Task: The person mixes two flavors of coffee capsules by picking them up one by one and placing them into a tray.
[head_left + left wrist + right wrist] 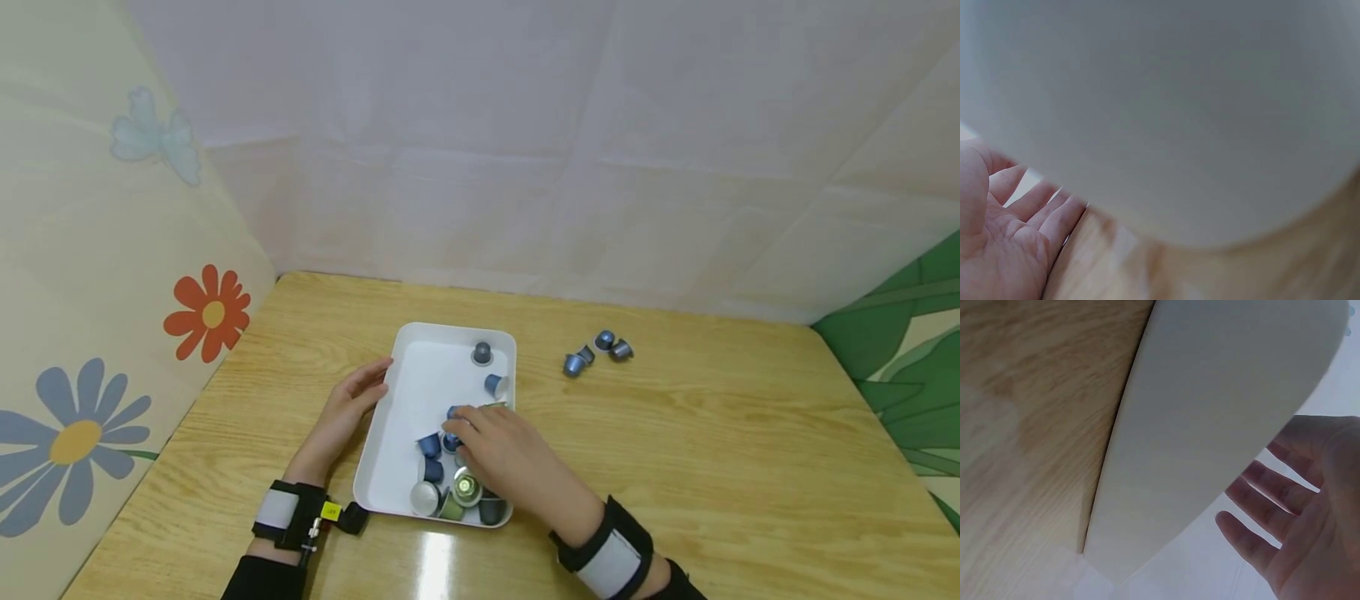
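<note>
A white tray (pixel 408 392) lies on the table with several coffee capsules in it. Most sit toward its near right part, among them a dark blue capsule (pixel 430 445), a green capsule (pixel 467 487) and a silver-lidded capsule (pixel 424 498). My left hand (pixel 347 410) touches the tray's left side with loosely extended fingers. Over the tray's right side reaches my right hand (pixel 513 454), its fingertips down among the blue capsules. Whether they pinch one is hidden; in the right wrist view, the tray wall (pixel 1210 412) covers some fingertips.
Right of the tray, several blue and grey capsules (pixel 574 365) lie in a loose group on the wooden table (pixel 712 433). A grey capsule (pixel 482 353) stands in the tray's far right corner. A pale cloth (pixel 465 208) hangs behind the table.
</note>
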### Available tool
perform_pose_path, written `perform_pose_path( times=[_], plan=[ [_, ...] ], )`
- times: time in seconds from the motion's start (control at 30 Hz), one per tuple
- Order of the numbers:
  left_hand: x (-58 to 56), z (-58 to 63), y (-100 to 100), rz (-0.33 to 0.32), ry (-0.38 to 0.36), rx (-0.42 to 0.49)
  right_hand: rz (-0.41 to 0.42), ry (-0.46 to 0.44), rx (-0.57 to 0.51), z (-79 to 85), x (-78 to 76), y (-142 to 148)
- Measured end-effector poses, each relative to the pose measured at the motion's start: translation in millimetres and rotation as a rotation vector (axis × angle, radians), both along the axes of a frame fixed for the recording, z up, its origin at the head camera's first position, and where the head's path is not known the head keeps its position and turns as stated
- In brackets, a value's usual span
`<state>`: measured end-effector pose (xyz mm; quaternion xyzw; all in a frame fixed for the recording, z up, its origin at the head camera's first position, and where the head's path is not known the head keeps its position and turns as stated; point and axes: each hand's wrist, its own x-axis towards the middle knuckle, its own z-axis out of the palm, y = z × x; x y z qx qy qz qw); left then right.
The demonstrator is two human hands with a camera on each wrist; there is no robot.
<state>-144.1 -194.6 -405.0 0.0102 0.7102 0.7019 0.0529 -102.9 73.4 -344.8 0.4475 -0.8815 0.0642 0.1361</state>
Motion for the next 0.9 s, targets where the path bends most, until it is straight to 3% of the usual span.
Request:
perform_pose_path(
  times=[0.27,0.7,0.9],
  plan=[
    [0.4,-0.8,-1.0,0.002,0.008,-0.002,-0.034,-0.011,-0.001,3.8,-6.9,3.8],
    [0.5,0.3,0.6,0.007,0.012,0.0,-0.127,-0.003,-0.108,13.8,-24.8,22.0],
    [0.3,-0.7,0.0,0.003,0.012,-0.005,-0.179,-0.049,-0.119,15.7,-31.6,27.6]
  ],
)
